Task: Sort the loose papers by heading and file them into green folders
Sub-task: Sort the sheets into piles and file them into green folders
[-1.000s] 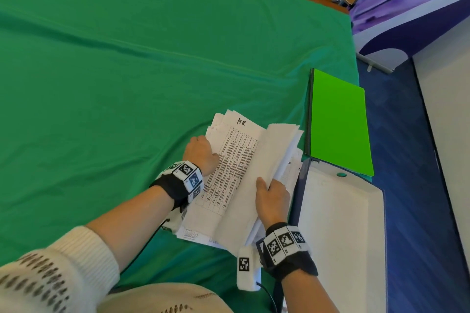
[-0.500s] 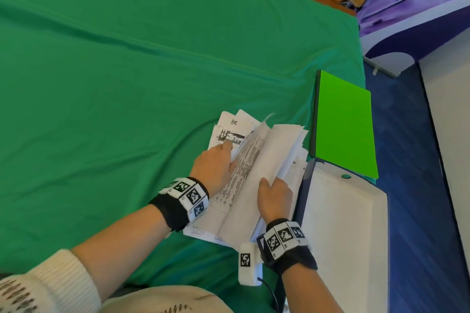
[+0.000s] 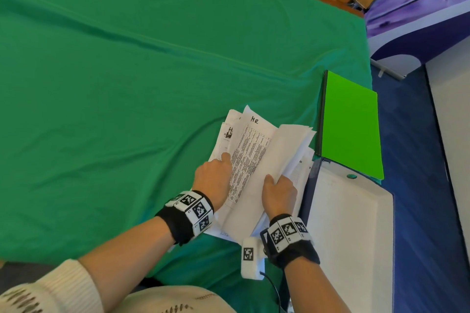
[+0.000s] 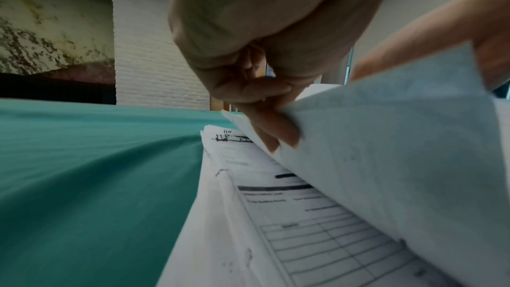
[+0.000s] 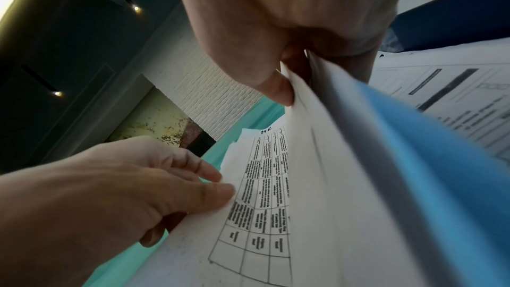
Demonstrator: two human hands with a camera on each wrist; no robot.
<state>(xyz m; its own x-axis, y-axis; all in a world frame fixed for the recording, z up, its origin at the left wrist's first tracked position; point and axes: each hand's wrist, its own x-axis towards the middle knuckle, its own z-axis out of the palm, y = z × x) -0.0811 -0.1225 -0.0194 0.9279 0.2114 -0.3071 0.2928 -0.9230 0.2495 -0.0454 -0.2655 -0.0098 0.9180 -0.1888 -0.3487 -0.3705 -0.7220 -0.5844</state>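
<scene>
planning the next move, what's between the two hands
In the head view, the lifted HR-headed sheet spans from the left hand to the right hand.

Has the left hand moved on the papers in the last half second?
Yes. The left hand slid back toward the person along the papers, off the handwritten headings.
</scene>
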